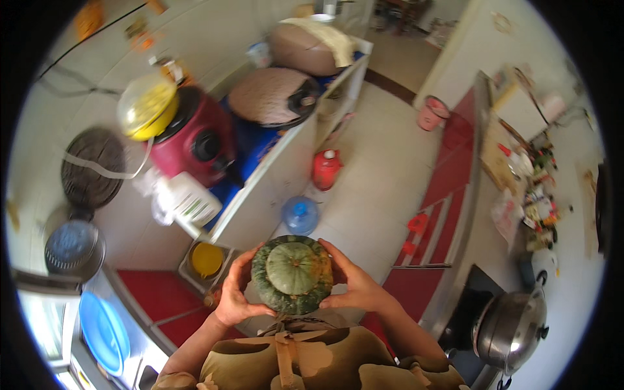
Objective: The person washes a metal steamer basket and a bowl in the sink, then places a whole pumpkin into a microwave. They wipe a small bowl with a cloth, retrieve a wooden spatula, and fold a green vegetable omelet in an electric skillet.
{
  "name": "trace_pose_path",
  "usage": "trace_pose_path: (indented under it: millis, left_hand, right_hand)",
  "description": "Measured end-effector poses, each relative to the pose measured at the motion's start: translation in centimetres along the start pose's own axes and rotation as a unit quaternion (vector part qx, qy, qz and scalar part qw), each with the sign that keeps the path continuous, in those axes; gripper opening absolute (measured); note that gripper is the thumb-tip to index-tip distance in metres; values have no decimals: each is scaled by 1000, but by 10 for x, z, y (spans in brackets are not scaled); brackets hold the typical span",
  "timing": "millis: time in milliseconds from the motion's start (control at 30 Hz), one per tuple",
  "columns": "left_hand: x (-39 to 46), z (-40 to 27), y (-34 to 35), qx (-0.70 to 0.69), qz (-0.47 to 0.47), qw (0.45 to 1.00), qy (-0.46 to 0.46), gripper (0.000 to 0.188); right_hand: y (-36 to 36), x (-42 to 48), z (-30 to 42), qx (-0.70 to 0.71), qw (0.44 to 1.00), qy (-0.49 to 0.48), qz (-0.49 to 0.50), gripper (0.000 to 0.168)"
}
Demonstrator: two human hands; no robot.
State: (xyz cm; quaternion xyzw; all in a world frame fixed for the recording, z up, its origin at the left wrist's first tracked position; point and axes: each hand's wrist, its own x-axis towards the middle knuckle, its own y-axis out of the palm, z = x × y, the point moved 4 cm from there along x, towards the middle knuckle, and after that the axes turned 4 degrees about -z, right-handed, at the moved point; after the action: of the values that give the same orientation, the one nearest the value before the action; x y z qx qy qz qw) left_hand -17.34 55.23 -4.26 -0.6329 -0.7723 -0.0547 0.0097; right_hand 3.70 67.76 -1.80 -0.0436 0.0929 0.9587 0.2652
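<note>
Between my two hands is a round green turban squash (pixel 292 273), held close in front of my chest. Its paler crown faces up at me, and an orange-yellow patch marks its right side. My left hand (pixel 240 287) grips the left side, fingers towards the far edge and thumb at the near edge. On the opposite side my right hand (pixel 353 280) clasps it in the same way. The squash's underside is hidden from view.
A white cabinet (pixel 273 180) at the left bears a dark red appliance (pixel 190 131). Beyond the squash, a blue water jug (pixel 300 216) and a red jug (pixel 326 169) stand on the floor. A steel pot (pixel 512 329) sits right; a blue basin (pixel 104 334) lies left.
</note>
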Motion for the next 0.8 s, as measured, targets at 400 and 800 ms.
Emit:
trace_pose_path:
  millis: [400,800]
  left_hand:
    - [166,-16,121,-75,121,989,36,125]
    - [314,-10,193,-67,265,960,55,125]
  right_hand:
    - [-132,-56,73,-98,963,-95,-234,108]
    - [-221,-41,90,-8,919,-97,-382,106]
